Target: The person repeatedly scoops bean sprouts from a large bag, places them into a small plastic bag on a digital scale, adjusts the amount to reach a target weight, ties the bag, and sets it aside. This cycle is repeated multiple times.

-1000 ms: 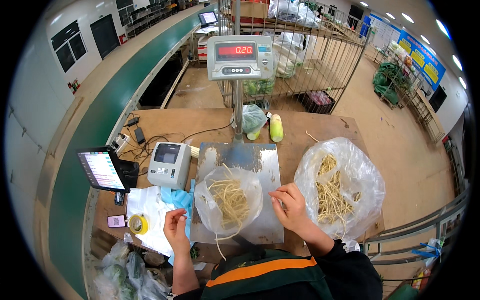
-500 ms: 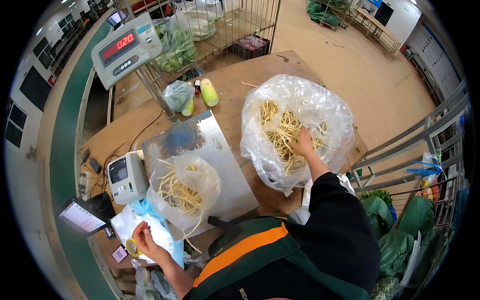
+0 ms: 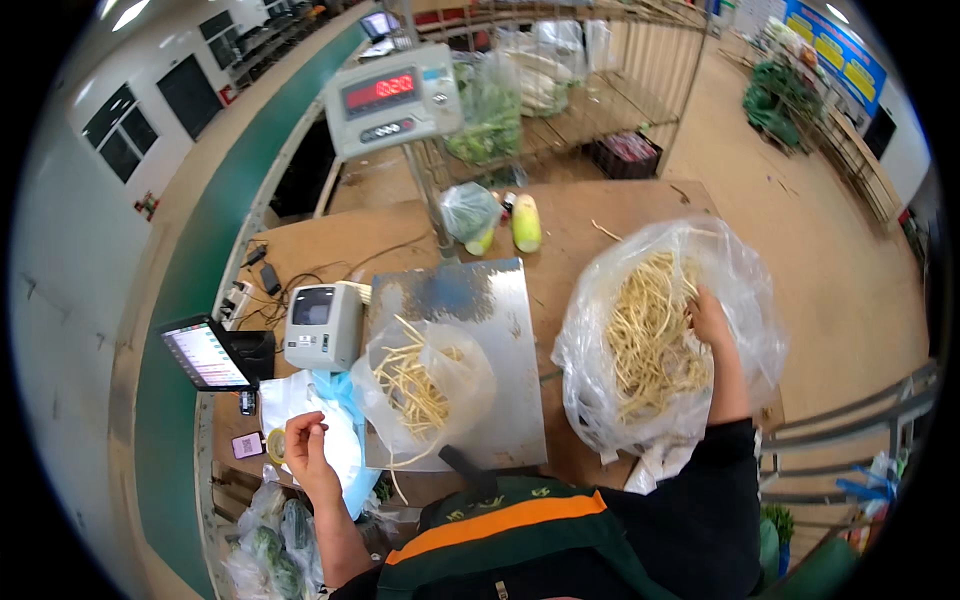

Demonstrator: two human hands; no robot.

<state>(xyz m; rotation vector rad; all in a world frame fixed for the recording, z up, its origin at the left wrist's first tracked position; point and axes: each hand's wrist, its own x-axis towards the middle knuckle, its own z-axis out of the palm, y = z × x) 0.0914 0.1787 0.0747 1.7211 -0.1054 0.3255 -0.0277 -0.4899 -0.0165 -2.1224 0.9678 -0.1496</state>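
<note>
My right hand (image 3: 710,322) reaches into a large clear plastic bag (image 3: 590,300) on the right of the table, its fingers closed on thin pale-yellow roots (image 3: 650,345) at the right side of the pile. A smaller translucent bag (image 3: 470,395) of the same roots lies open on the metal weighing plate (image 3: 515,350), a few strands hanging over its near edge. To the left of that bag my left hand (image 3: 308,450) is raised, fingers curled together, with nothing visible in it. Above the plate a scale display (image 3: 392,98) stands on a post, lit red.
A label printer (image 3: 322,325), a tilted screen (image 3: 207,352), a phone (image 3: 248,445) and a tape roll (image 3: 277,445) are on the left. Behind the plate stand a pale-green vegetable (image 3: 526,223) and a small bagged one (image 3: 470,210). Metal rails (image 3: 850,410) run along the right.
My view has turned to the right side less and shifted, so the table sits lower. My right hand has moved to the right side of the root pile; my left hand stays raised.
</note>
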